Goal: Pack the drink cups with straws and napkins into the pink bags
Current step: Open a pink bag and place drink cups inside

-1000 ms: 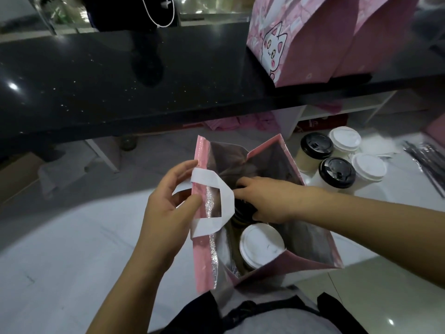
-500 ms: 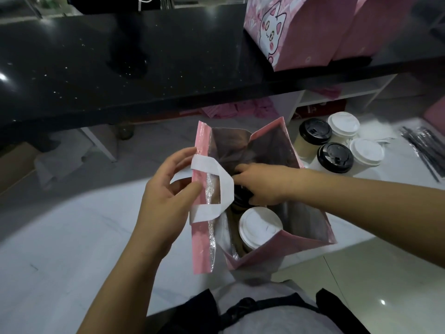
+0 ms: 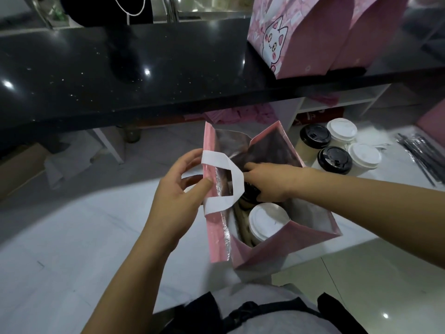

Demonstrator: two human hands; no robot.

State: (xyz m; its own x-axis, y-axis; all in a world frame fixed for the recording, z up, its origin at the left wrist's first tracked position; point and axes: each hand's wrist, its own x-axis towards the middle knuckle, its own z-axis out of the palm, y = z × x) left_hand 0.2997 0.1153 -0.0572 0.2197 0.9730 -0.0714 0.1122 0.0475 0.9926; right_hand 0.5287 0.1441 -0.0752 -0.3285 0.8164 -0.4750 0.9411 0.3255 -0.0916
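An open pink bag [image 3: 284,247] with a silver lining stands on the white counter in front of me. My left hand [image 3: 178,196] pinches its left wall beside the white handle [image 3: 231,179], holding the mouth apart. My right hand [image 3: 272,182] reaches down inside the bag and grips a black-lidded cup [image 3: 249,195], mostly hidden by the hand and handle. A white-lidded cup [image 3: 268,221] stands in the bag nearer to me. Several more cups, two with black lids [image 3: 334,160] and two with white lids [image 3: 364,156], stand to the right of the bag.
Wrapped straws [image 3: 419,153] lie at the far right, with white napkins [image 3: 370,138] behind the cups. Two filled pink cat-print bags [image 3: 301,37] stand on the raised black counter [image 3: 120,75]. A person in dark clothing stands beyond that counter.
My right hand has stayed deep in the bag on the black-lidded cup. The bag has shifted slightly away from me; my left hand keeps its pinch on the wall.
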